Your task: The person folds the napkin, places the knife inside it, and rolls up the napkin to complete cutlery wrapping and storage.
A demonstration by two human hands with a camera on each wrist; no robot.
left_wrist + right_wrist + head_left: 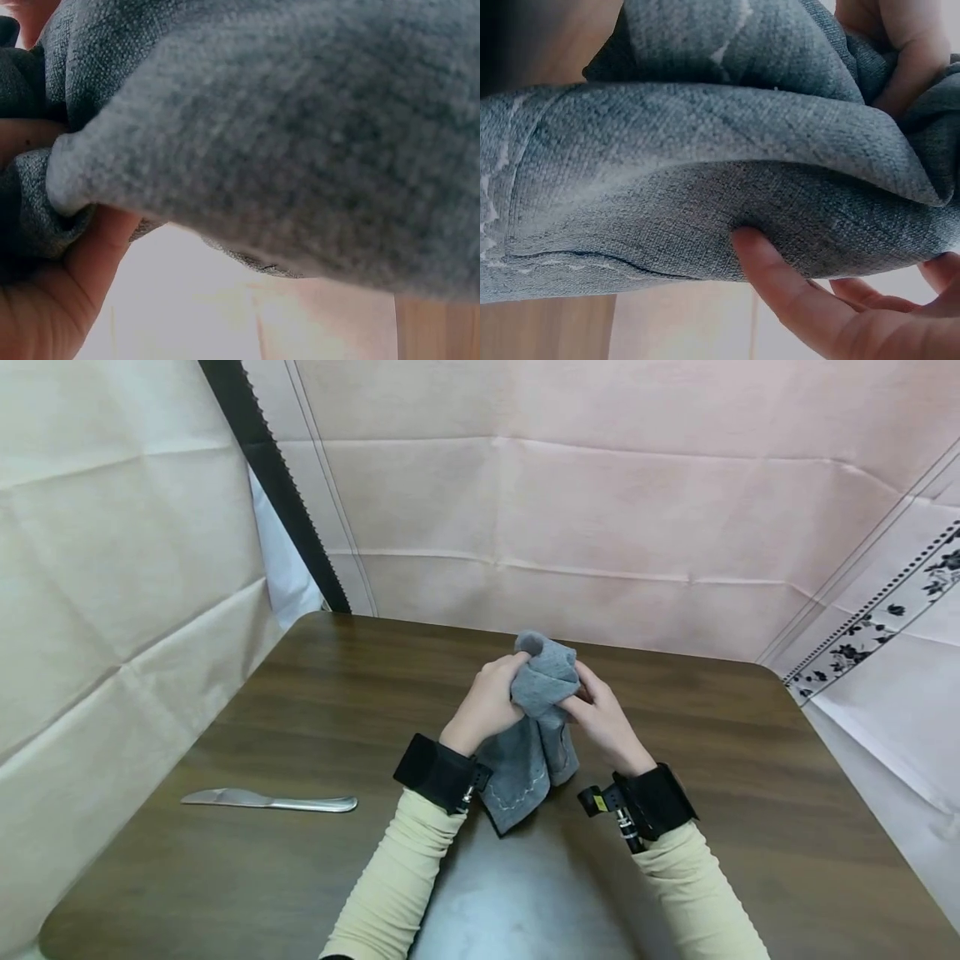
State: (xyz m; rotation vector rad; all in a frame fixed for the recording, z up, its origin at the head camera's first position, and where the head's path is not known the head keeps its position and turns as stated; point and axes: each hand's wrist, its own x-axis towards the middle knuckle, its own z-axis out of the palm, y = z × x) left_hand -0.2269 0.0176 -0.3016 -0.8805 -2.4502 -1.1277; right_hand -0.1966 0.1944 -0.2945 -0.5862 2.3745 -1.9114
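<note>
A grey-blue cloth (pixel 545 685) with white stitching along its edges is bunched up between both hands over the far half of the table. Its lower part hangs down in folds toward me. On the left side, my left hand (pixel 491 700) grips the bunched top; in the left wrist view, folds of cloth (pixel 285 150) cover most of its fingers. From the right, my right hand (pixel 606 714) pinches the cloth. The right wrist view shows one of its fingertips (pixel 751 241) pressed into the fabric, with other fingers at the lower edge.
A silver table knife (pixel 270 801) lies on the left of the brown wooden table (pixel 330 693), handle toward the middle. Pale creased sheets (pixel 600 510) hang behind the far edge and along both sides. A bright glare falls on the tabletop between the forearms.
</note>
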